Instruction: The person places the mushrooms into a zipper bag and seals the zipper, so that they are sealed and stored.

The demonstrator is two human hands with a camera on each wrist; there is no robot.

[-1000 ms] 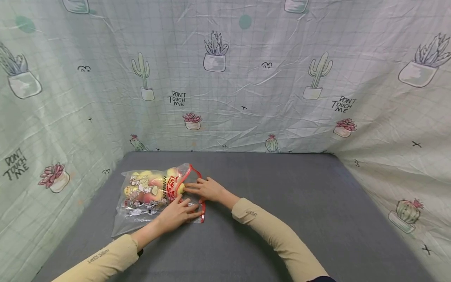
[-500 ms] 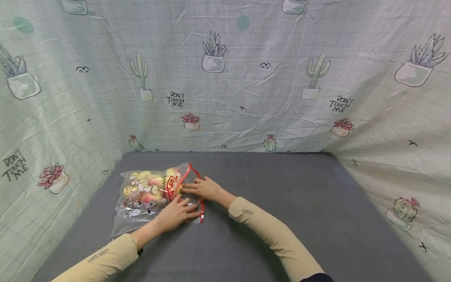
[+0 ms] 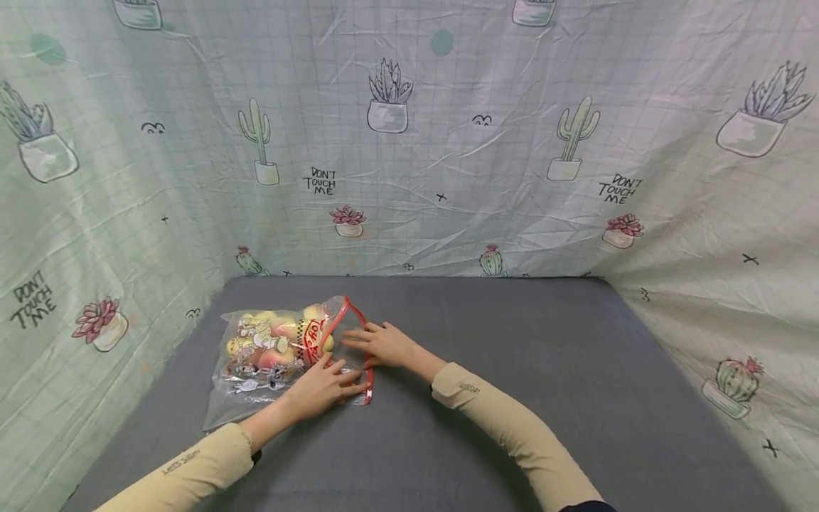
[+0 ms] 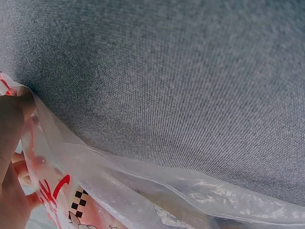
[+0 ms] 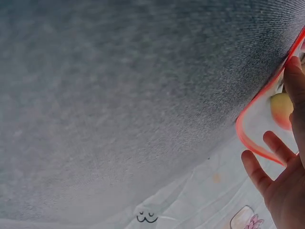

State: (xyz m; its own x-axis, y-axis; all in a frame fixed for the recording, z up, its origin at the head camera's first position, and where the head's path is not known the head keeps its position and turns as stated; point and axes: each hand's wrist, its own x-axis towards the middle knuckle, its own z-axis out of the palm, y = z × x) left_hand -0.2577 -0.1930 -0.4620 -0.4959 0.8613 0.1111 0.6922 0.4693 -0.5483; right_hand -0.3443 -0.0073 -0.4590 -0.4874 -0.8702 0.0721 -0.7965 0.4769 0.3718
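A clear plastic zip bag (image 3: pixel 224 398) with cartoon prints and red lettering lies on the left of the table, its red-edged mouth spread toward the right. Yellow-and-red peaches (image 3: pixel 275 355) fill it; one peach (image 5: pixel 281 109) shows at the mouth. My left hand (image 3: pixel 320 387) holds the near side of the mouth, the film between thumb and fingers in the left wrist view. Extended fingers of my right hand (image 3: pixel 387 347) reach in at the opening, apart from the nearest peach. Its thumb is right at the red edge (image 5: pixel 240 131) in the right wrist view.
The grey table (image 3: pixel 512 355) extends to the right of the bag. A pale curtain (image 3: pixel 435 156) printed with cacti encloses its back and both sides.
My right hand first edges a little left toward the peach at the mouth, then draws back to the right, its fingertips leaving the peach. The left hand and the bag stay in place.
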